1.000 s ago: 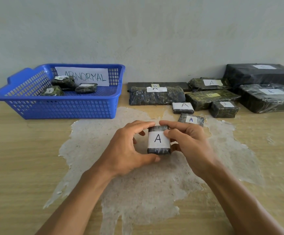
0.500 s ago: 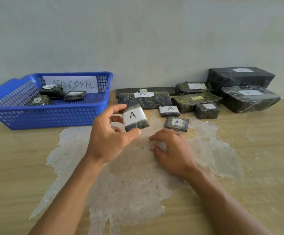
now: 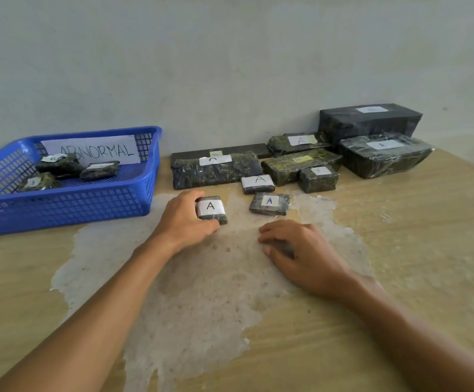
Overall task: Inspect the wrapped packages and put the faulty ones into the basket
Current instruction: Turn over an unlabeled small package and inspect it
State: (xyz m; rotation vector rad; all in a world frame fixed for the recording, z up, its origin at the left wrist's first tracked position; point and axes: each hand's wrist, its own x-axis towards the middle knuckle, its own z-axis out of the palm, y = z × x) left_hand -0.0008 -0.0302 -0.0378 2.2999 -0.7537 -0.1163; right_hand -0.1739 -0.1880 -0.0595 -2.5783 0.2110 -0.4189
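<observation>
Gripping a small wrapped package (image 3: 211, 209) with a white band marked "A", the left hand (image 3: 185, 219) has its fingers curled over the far edge and its thumb along the near edge. The package lies on the table (image 3: 416, 250), on the pale worn patch (image 3: 202, 292) of its surface.

To the left of this grip, near but not touching, stands the blue basket (image 3: 69, 205) with a paper sign (image 3: 94, 149) reading "ABNORMAL" on its back wall. Three small dark packages (image 3: 60, 165) lie inside it.

To the right of the grip, just beside the held package, a flat packet (image 3: 269, 204) with a blue "A" lies on the table. A little beyond that one is another small packet (image 3: 258, 184) with a white "A" label. Straight beyond the grip, a long dark bundle (image 3: 216, 172) lies across, touching a thin black slab (image 3: 221, 152) behind it.

Further to the right, toward the wall, are a green-black package (image 3: 301, 165) with a yellow "B" label, a small cube-like package (image 3: 318, 179), and two large black parcels (image 3: 383, 155).

The right hand (image 3: 301, 253) rests palm down on the table, nearer to the person than the grip and to its right, apart from the held package. Its fingers are loosely bent and it holds nothing.
</observation>
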